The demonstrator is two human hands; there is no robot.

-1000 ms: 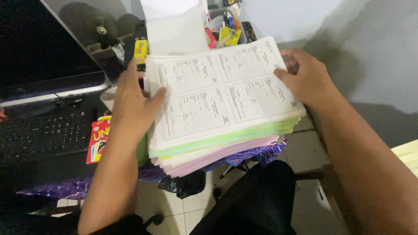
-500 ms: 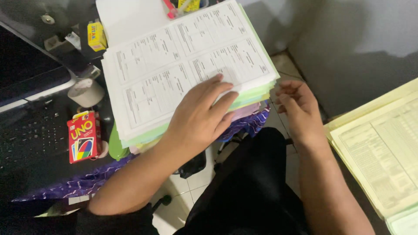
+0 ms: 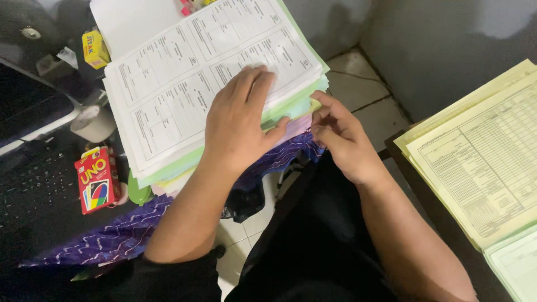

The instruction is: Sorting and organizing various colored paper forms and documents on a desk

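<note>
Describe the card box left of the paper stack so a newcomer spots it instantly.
Start at the tall paper stack under the left hand. Just left of its lower corner, beside the dark keyboard, lies the small card box. It alone is bright red.

Thick stack of paper forms (image 3: 184, 95) lay on the table (image 3: 112, 240), overhanging its near edge, turned at an angle. Top sheets were white, printed with four boxed form panels; below them ran green, yellow and pink layers, visible along the near edge. Stack was uneven, layers fanned slightly at the near right corner. Top sheet lay flat.
</note>
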